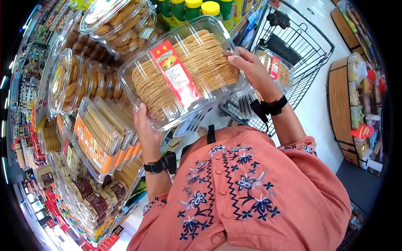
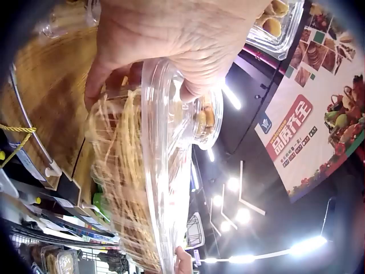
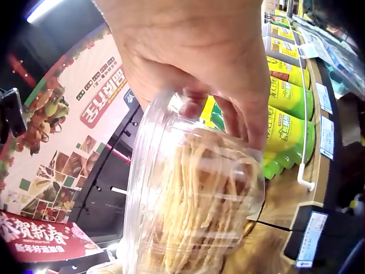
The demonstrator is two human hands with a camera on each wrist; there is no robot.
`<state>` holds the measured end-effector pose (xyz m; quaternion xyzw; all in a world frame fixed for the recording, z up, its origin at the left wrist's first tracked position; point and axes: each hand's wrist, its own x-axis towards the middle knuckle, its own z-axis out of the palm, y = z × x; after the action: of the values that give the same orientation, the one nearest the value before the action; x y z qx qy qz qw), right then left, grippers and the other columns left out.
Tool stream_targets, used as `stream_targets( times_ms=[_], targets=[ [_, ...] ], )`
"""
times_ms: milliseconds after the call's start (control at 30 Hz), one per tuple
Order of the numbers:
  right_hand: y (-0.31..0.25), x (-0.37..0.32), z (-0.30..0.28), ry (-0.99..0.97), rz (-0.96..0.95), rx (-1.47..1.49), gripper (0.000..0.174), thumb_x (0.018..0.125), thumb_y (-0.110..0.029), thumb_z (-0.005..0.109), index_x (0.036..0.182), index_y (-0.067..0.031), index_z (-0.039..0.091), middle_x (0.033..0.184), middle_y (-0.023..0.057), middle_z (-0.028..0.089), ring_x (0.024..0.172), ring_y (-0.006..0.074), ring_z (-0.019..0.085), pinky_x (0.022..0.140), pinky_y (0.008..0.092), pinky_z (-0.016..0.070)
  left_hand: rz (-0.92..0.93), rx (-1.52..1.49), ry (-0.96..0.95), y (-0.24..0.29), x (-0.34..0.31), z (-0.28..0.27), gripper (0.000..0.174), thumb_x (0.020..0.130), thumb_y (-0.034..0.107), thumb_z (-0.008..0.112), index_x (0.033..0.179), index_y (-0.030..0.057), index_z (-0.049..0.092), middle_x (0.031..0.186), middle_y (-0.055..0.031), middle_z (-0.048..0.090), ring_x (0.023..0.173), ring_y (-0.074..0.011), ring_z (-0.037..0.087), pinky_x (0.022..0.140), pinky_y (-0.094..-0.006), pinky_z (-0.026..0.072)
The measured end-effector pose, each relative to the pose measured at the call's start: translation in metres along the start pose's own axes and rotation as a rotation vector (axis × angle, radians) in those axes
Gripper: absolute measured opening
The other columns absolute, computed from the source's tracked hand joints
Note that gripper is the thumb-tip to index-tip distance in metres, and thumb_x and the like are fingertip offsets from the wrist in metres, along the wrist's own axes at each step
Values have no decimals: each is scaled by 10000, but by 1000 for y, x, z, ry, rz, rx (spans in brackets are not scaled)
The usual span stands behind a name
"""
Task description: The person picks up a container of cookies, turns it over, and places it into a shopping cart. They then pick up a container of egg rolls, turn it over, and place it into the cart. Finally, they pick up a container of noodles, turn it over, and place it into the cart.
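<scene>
A clear plastic box of thin tan biscuits [image 1: 184, 73] with a red label is held up in front of the shelf, tilted. My left hand [image 1: 144, 127] grips its near left corner from below, and my right hand [image 1: 247, 62] grips its far right edge. From the left wrist view the box [image 2: 142, 171] shows edge-on under the left hand [image 2: 171, 40]. In the right wrist view the right hand [image 3: 199, 63] curls its fingers over the box [image 3: 194, 200] rim.
Shelves at left carry stacked clear tubs of cookies [image 1: 113, 21] and boxed biscuits [image 1: 98, 134]. Green bottles with yellow caps [image 1: 197, 9] stand on the top shelf. A black shopping trolley [image 1: 301, 54] at right holds another biscuit box [image 1: 274, 67]. A wooden display stand [image 1: 343, 96] stands beyond it.
</scene>
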<state>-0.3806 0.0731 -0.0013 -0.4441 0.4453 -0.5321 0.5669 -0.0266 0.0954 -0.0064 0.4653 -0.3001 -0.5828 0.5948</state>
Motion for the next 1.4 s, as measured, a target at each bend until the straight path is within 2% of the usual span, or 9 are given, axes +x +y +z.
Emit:
stream_targets(
  times_ms=[133, 400, 633, 733, 900, 1000, 1167, 1200, 1400],
  targets=[
    [0, 14, 2, -6, 30, 57, 404, 957, -214, 637, 1292, 9, 596, 1170, 29, 640, 1091, 89, 569, 962, 227, 426, 7, -12, 31, -6, 7, -4, 386, 1007, 212, 574, 1325, 6, 503, 1203, -77, 613, 1082, -170, 598, 939, -312, 477],
    [-18, 26, 4, -20, 28, 35, 294, 960, -236, 643, 1160, -21, 622, 1052, -18, 623, 975, 51, 552, 858, 214, 436, -31, -68, 37, -12, 7, 5, 331, 1013, 212, 563, 1283, 24, 537, 1185, -61, 620, 1051, -158, 603, 928, -303, 477],
    [-20, 36, -6, -47, 116, 22, 240, 969, -259, 626, 1086, -49, 623, 987, -35, 600, 927, 47, 544, 818, 216, 431, -84, -91, 42, -16, 10, 4, 353, 1013, 190, 527, 1323, 22, 522, 1229, -80, 616, 1138, -188, 587, 1012, -333, 453],
    [-12, 50, -20, -152, 19, 30, 417, 1014, -359, 540, 1248, -18, 594, 1242, 56, 636, 1100, 120, 581, 939, 265, 451, -125, -106, -9, -18, 6, 0, 368, 1006, 193, 529, 1331, 20, 518, 1257, -89, 611, 1177, -223, 580, 1038, -379, 448],
    [-32, 61, -10, -137, 98, 93, 548, 1021, -475, 501, 1318, -20, 570, 1248, 86, 638, 1070, 150, 601, 898, 294, 492, -378, -91, 8, -6, -1, -4, 366, 990, 271, 553, 1245, 10, 575, 1266, -164, 637, 1143, -316, 635, 915, -542, 544],
    [-36, 73, -8, -136, 56, -55, 617, 996, -568, 492, 1278, -33, 609, 1200, 84, 636, 1008, 161, 611, 884, 300, 511, -453, -143, -113, -2, 0, -10, 416, 972, 277, 571, 1305, 28, 546, 1301, -136, 615, 1147, -322, 618, 897, -594, 535],
    [-59, 73, 7, -136, -65, -219, 660, 970, -623, 497, 1233, -36, 648, 1197, 104, 619, 999, 187, 617, 839, 306, 541, -509, -155, -165, 10, -1, 1, 380, 974, 300, 560, 1237, 27, 586, 1231, -145, 656, 1137, -332, 636, 915, -566, 547],
    [-64, 71, 9, -155, -75, -247, 688, 990, -599, 484, 1313, -1, 590, 1229, 142, 617, 1040, 196, 606, 873, 328, 545, -516, -158, -178, 12, -1, 3, 364, 974, 302, 561, 1219, 34, 595, 1219, -145, 663, 1144, -336, 637, 909, -559, 553],
    [-46, 88, 8, -200, -26, -208, 722, 986, -631, 462, 1330, -4, 562, 1252, 143, 582, 1070, 211, 607, 885, 337, 543, -494, -135, -165, 10, 1, 0, 362, 977, 306, 553, 1217, 39, 595, 1208, -142, 666, 1119, -329, 645, 914, -556, 554]
  ],
)
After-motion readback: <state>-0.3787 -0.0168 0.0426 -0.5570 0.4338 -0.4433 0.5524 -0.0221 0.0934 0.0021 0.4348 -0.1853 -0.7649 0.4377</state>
